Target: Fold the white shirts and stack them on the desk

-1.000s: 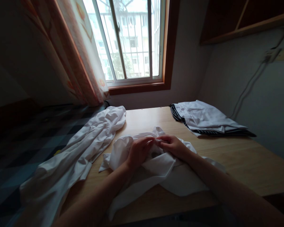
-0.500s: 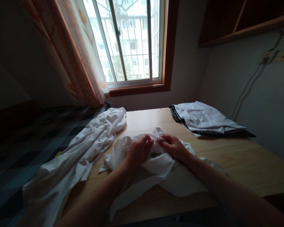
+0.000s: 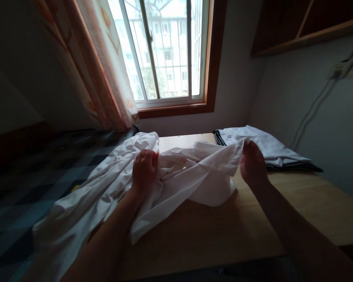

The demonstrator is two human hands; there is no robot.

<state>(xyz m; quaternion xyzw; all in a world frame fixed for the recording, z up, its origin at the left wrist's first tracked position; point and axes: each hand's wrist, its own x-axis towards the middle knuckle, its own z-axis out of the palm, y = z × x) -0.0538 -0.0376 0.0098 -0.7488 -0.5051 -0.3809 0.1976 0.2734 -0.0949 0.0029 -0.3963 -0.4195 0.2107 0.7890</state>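
A crumpled white garment (image 3: 194,168), which looks like a shirt, is stretched between my two hands above the wooden table. My left hand (image 3: 145,169) is closed on its left end, with the fingers curled around the cloth. On the other side, my right hand (image 3: 253,162) pinches a raised corner of the cloth, palm turned inward. The lower edge of the garment droops toward the tabletop, and one flap hangs down in front. Folds hide the collar and sleeves, so I cannot tell which part each hand grips.
Another rumpled white garment (image 3: 85,199) lies at the left, over the table edge and the dark checked bed (image 3: 11,188). Folded white and black-striped clothing (image 3: 270,147) sits at the back right of the wooden table (image 3: 306,207). A window (image 3: 173,58) and curtain (image 3: 97,70) are behind.
My hands were close together over the bunched cloth. They have moved apart, left hand leftward, right hand right and up, spreading the white garment between them.
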